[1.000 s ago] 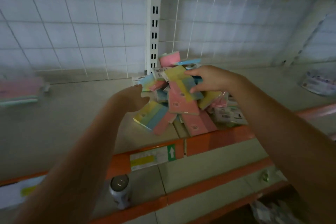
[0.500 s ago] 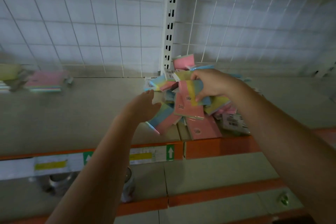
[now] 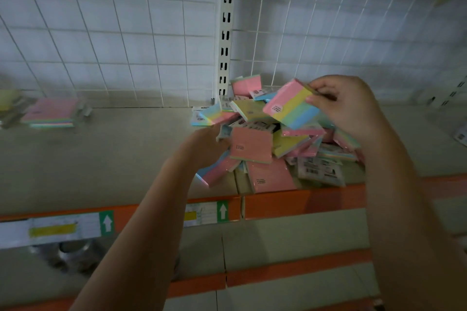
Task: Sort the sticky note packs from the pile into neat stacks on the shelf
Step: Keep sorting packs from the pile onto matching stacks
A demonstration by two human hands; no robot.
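Note:
A loose pile of sticky note packs [image 3: 273, 149] lies on the beige shelf [image 3: 121, 156], against the wire back panel near the white upright. My right hand [image 3: 346, 106] is shut on a striped pink, yellow, green and blue pack [image 3: 290, 106], held tilted just above the pile. My left hand [image 3: 202, 146] is at the pile's left side, fingers curled against a pink pack [image 3: 250, 145]; its grip is hidden. A neat pink-topped stack [image 3: 50, 115] sits at the shelf's far left, blurred.
The white slotted upright [image 3: 225, 40] divides the wire grid back wall [image 3: 101, 40]. An orange shelf lip [image 3: 303, 202] with price labels [image 3: 63, 228] runs along the front. Lower shelves lie below, with a metal can [image 3: 73, 252] under the left label.
My right hand has lifted the striped pack up and to the right, off the pile. My left hand stays at the pile's left side, now against the pink pack. The view shifted left.

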